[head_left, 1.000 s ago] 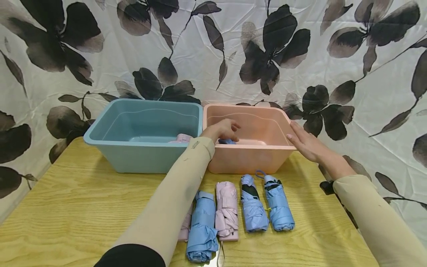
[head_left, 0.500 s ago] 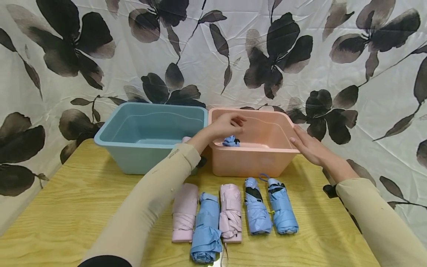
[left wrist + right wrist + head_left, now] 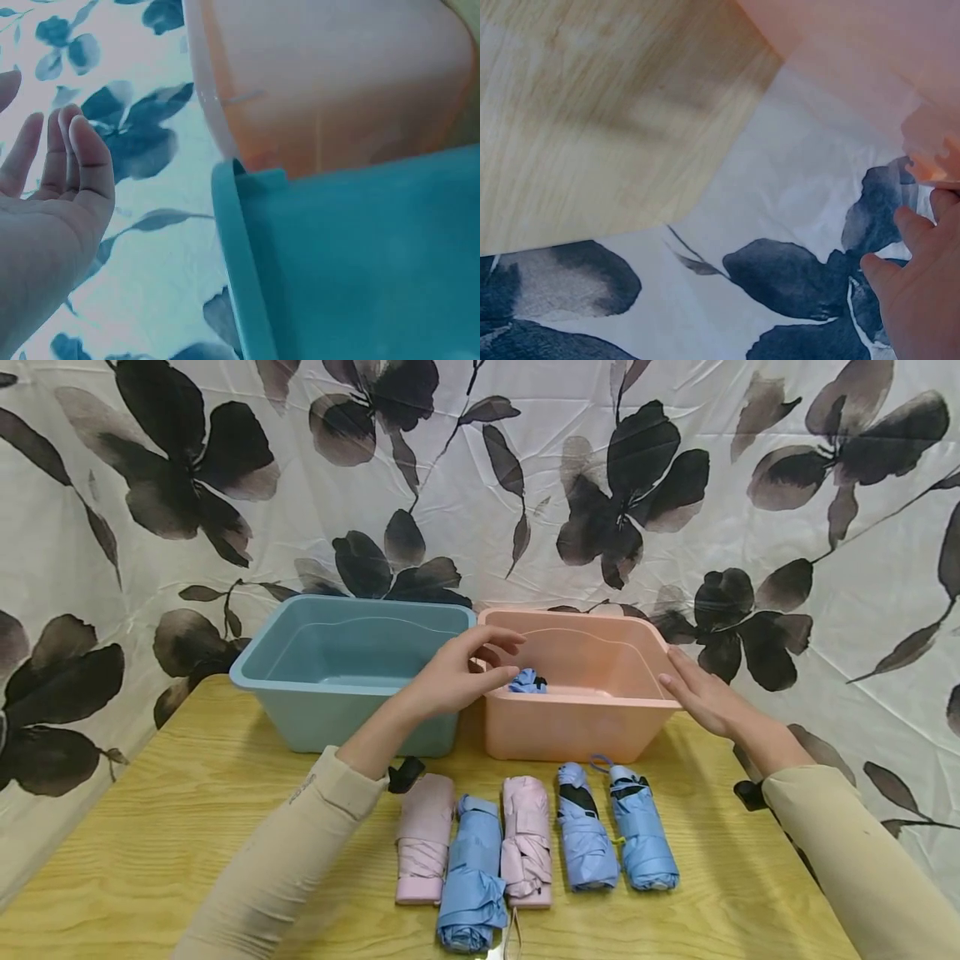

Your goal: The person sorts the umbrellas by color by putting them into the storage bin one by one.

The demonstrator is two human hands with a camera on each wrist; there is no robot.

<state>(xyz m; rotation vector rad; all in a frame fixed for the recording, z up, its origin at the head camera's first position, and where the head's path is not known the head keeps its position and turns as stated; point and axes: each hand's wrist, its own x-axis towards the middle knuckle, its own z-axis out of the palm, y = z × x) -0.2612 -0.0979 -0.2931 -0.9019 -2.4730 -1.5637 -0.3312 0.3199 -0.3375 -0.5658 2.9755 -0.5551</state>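
Note:
My left hand hovers over the spot where the blue bin and the pink bin meet, fingers loosely bent and holding nothing. In the left wrist view, that hand appears above the rims. My right hand rests its straight fingers on the pink bin's right rim. Inside the pink bin, at its left end, lies a folded blue umbrella, partly hidden by the front wall. On the table, in front of the bins, several folded umbrellas lie in a row, including a pink one and a light blue one.
The row also has another pink umbrella at its left end, then a periwinkle umbrella and a blue umbrella at the right. A floral cloth hangs behind the wooden table.
My left hand has lifted out of the pink bin and drawn back to the left, uncovering the blue umbrella there. The right hand has stayed at the rim. The head view has shifted slightly.

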